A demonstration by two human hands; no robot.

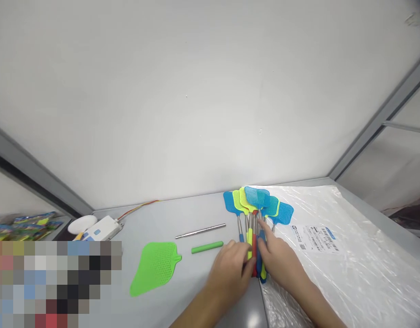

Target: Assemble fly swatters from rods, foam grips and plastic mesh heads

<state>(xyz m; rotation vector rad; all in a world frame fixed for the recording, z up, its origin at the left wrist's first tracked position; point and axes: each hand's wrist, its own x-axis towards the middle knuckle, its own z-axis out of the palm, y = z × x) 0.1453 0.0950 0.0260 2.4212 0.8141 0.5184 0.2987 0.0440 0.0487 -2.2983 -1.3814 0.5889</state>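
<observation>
Several fly swatters (252, 199) lie bunched together, their blue and yellow mesh heads fanned out toward the wall. Their metal shafts run down to blue, yellow and red handles. My left hand (233, 265) closes on the handles from the left with curled fingers, partly covering them. From the right, my right hand (278, 256) grips the same bunch, its index finger lying up along the shafts. Left of the hands are a loose green swatter head (157, 264), a green handle tube (207, 247) and a silver metal rod (200, 231), all apart from each other.
A clear plastic bag (353, 269) with a printed label (315, 239) covers the right of the grey table (134, 228). A white device (102, 228) with thin wires and a white round object (82, 224) are at the left. A white wall (196, 114) rises behind.
</observation>
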